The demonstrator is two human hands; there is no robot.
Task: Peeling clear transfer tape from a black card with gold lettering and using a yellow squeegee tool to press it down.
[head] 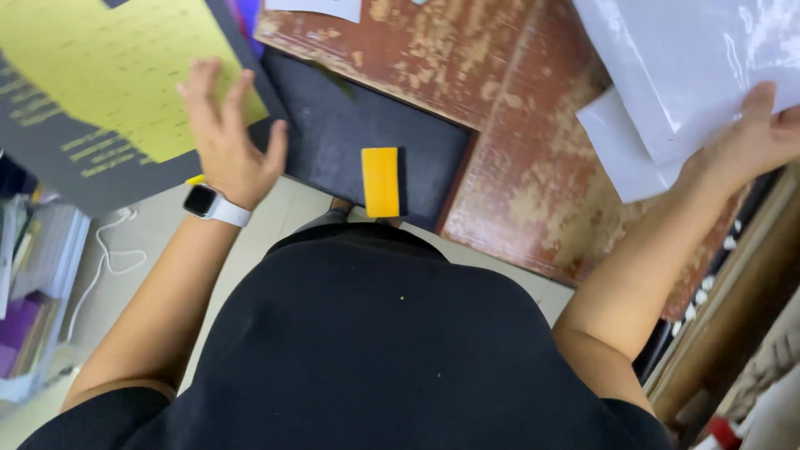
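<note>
My left hand (227, 133), with a white watch on its wrist, lies with fingers spread against a large dark board (75, 167) that carries a yellow sheet (108, 67). The board juts out past the table's left edge. At the far right, my right hand (754, 133) grips the edge of a stack of white sheets in clear plastic (692, 67). Between my arms a small yellow-orange rectangular block (381, 181) rests on a black mat (350, 142).
The worn reddish-brown wooden table (517, 108) has peeling paint. A white paper (321, 8) lies at its far edge. Stacked papers and folders (33, 283) and a white cord (108, 250) are on the floor at left. Wooden pieces (733, 317) lean at the lower right.
</note>
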